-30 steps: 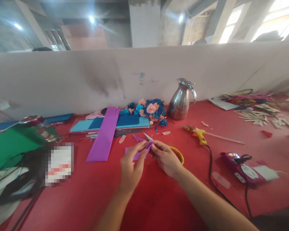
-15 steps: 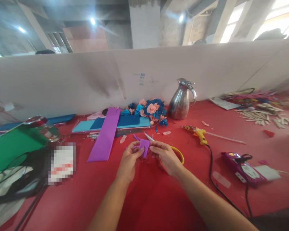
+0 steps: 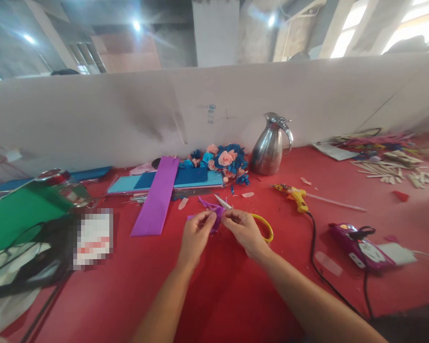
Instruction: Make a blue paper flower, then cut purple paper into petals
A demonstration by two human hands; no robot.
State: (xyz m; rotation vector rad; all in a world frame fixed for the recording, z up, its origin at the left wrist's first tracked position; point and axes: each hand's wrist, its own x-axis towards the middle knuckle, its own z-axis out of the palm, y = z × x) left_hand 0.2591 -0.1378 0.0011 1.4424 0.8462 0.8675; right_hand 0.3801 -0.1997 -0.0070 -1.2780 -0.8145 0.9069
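My left hand and my right hand meet over the red table, and both pinch a small folded purple foam piece between their fingertips. Yellow-handled scissors lie on the table just behind my right hand, blades pointing back left. A long purple foam strip lies to the left of my hands.
Blue foam sheets and a cluster of pink and blue foam flowers sit by the white partition, beside a steel jug. A yellow glue gun with black cord and a purple device lie right. Green sheet at left.
The purple piece, flat and upright half a second ago, is now folded smaller between my fingertips. My hands stay close together in about the same spot.
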